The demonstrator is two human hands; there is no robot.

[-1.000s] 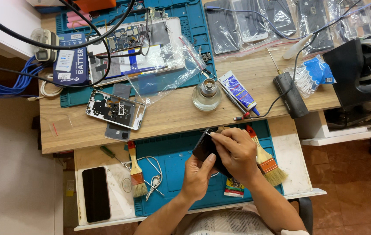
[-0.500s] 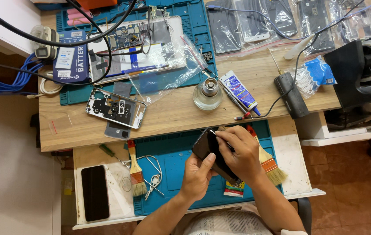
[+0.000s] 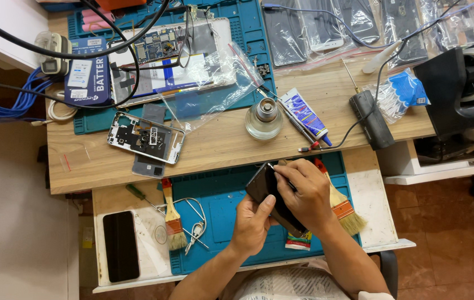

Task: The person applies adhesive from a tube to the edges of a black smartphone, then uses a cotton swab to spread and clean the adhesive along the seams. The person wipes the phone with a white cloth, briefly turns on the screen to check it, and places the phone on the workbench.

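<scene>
Evidently the work is mid-way rather than near its end: the dark, flat, rectangular glass-fronted phone (image 3: 273,199) is off the table and held over the blue rubber work mat (image 3: 214,194), and it looks closed and whole, with no part lifted away from it that I can see. The left hand (image 3: 252,225) cradles its lower end from beneath, thumb laid up along the near edge, fingers curled closed around the body. The right hand (image 3: 305,194) lies over the phone's far half, fingers pinched shut on a thin metal tool (image 3: 277,170) whose tip meets the phone's upper edge; whether that tip has gone into the seam I cannot tell. So, as a judgement, the opening or edge work is in hand, and whatever follows inside the phone is left.

The phone is black, glossy and slim, tilted with its top end toward the upper left; much of its face is hidden under the right hand.

Relative to the work mat: two wooden-handled brushes lie on it, one (image 3: 173,219) at its left edge beside a loop of white wire (image 3: 192,222), the other (image 3: 342,208) at its right side under the right wrist. Left of the mat lies a second black phone (image 3: 120,245), face up. Beyond the mat, on the wooden table (image 3: 220,144), rest a stripped silver phone frame (image 3: 145,137), a small round glass bottle (image 3: 263,118) and a blue-and-white glue tube (image 3: 305,115).
</scene>
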